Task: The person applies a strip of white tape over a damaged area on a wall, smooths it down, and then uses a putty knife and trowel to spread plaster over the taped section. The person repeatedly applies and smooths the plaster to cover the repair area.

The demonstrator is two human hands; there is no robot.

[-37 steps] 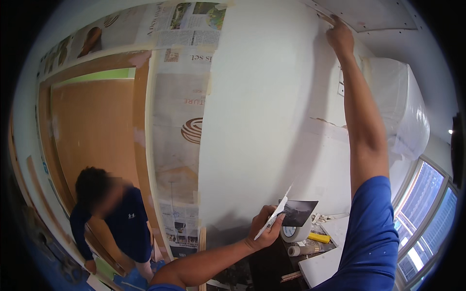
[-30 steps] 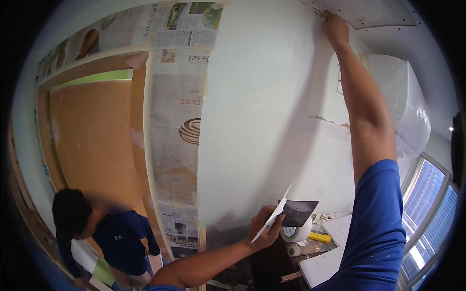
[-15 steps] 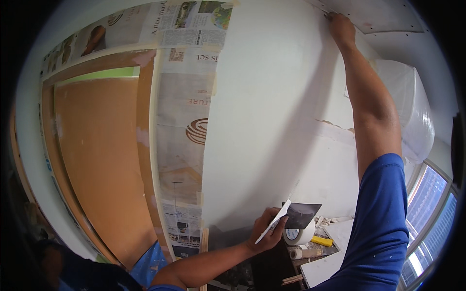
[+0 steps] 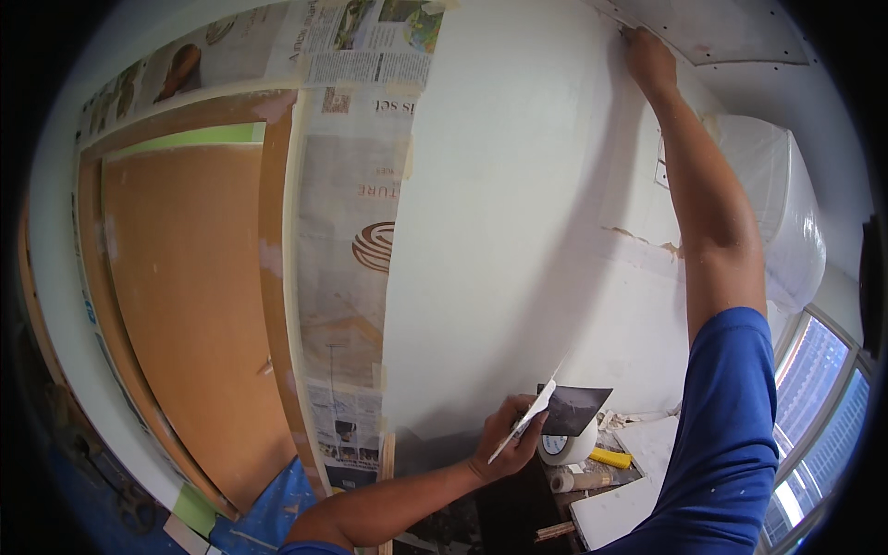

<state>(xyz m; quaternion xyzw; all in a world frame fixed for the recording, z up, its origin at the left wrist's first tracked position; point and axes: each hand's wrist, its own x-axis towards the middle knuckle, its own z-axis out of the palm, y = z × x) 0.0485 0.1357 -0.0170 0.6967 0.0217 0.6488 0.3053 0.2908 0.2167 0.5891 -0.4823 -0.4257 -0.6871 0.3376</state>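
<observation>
Fingertips of the right hand (image 4: 647,57) press the wall's top seam — what they pinch is too small to tell. Left hand (image 4: 507,435) grips two putty knives (image 4: 555,413), lower right, above a tape roll (image 4: 566,447).

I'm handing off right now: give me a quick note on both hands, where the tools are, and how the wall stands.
Left hand: held low, gripping two flat scraper blades, one pale, one dark.
Right hand: stretched up, pressed to the joint where the white wall meets the ceiling panel.
Tape roll and yellow-handled tool lie on the bench below.
Done: door frame masked with newspaper.
Left: a cracked, flaking seam on the wall is still rough.
</observation>
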